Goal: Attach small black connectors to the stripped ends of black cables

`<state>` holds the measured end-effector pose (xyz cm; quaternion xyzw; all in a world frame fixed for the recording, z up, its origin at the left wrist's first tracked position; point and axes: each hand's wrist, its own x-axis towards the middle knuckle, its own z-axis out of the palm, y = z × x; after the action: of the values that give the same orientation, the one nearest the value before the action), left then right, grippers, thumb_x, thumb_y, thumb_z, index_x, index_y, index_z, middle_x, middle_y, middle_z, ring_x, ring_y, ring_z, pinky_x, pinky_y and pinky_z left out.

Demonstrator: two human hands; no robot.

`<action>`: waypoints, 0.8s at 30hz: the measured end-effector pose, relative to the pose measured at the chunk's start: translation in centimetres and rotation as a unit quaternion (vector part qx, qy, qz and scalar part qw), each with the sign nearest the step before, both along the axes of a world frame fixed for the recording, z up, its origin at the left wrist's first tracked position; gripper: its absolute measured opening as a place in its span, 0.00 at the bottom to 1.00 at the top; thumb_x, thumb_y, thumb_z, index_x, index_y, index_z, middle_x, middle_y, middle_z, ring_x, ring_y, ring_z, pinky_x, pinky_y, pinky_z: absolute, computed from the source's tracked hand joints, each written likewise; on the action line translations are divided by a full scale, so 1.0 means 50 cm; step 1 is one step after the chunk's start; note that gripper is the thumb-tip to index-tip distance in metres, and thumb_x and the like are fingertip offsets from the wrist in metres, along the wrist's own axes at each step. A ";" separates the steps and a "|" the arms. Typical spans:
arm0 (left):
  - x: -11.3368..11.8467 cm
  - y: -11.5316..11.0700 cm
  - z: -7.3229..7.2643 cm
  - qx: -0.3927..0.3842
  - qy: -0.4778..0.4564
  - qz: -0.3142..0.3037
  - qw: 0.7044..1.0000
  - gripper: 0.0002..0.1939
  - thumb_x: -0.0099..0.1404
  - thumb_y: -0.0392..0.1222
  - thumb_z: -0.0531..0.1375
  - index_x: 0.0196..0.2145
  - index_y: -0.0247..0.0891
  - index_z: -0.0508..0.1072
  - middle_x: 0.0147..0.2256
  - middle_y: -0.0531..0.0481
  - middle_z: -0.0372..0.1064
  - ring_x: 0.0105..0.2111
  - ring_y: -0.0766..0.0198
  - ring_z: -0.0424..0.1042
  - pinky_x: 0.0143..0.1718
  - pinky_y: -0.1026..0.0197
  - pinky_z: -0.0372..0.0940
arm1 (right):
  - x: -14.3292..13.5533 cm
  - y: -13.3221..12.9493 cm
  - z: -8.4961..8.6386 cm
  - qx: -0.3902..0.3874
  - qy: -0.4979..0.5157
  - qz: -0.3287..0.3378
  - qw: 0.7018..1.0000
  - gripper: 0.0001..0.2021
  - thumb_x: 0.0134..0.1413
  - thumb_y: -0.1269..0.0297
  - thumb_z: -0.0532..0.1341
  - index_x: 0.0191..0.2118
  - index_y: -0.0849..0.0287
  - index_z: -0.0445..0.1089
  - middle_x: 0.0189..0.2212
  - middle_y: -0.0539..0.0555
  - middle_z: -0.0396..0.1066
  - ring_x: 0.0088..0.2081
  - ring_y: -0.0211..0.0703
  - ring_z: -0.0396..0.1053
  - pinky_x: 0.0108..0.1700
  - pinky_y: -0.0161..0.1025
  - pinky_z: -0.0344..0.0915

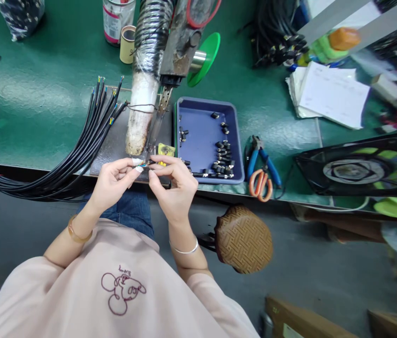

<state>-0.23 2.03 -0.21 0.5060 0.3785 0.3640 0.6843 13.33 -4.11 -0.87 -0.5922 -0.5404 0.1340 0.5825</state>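
My left hand (116, 182), with white coverings on the thumb and a fingertip, pinches thin coloured wires (142, 165) near the table's front edge. Close on its right, my right hand (173, 185) is closed at the other end of these wires, on a small dark part that its fingers mostly hide. Just above the hands stands a soldering machine's metal arm (165, 101), beside a wrapped duct (143, 108). A bundle of black cables (75, 162) with bared coloured ends lies at the left. The blue tray (200, 141) at the right holds several small black connectors (224, 155).
Blue-handled pliers (255, 157) and orange-handled scissors (261, 185) lie right of the tray. Farther right are papers (334, 94) and a black fan-like box (360, 171). A tin (117, 21) and a green spool (209, 58) stand behind. A stool (244, 239) is below the table edge.
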 end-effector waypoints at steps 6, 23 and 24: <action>-0.005 -0.003 -0.006 -0.017 -0.001 -0.018 1.000 0.19 0.54 0.52 0.72 0.34 0.32 0.77 0.16 0.59 0.59 0.17 0.75 0.56 0.18 0.69 0.52 | 0.003 -0.007 -0.009 0.010 -0.010 0.020 1.000 0.07 0.57 0.73 0.63 0.30 0.54 0.69 0.40 0.53 0.79 0.42 0.41 0.78 0.43 0.42 0.80; -0.014 -0.021 -0.001 0.040 0.011 -0.049 0.998 0.18 0.61 0.52 0.67 0.27 0.34 0.73 0.19 0.53 0.68 0.16 0.75 0.58 0.17 0.69 0.53 | 0.016 -0.017 -0.004 -0.113 0.133 0.076 0.982 0.08 0.58 0.64 0.65 0.29 0.56 0.69 0.32 0.49 0.79 0.27 0.36 0.78 0.32 0.33 0.79; -0.016 -0.023 0.000 0.039 0.008 -0.058 0.998 0.18 0.62 0.52 0.66 0.26 0.34 0.72 0.19 0.53 0.68 0.15 0.76 0.56 0.16 0.69 0.52 | 0.017 -0.019 -0.002 -0.111 0.138 0.073 0.981 0.07 0.58 0.64 0.65 0.29 0.56 0.69 0.31 0.48 0.78 0.27 0.36 0.78 0.32 0.33 0.79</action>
<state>-1.03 0.89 -0.23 0.5561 0.3394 0.3340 0.6811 14.17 -5.04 -0.98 -0.5876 -0.4784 0.3159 0.5709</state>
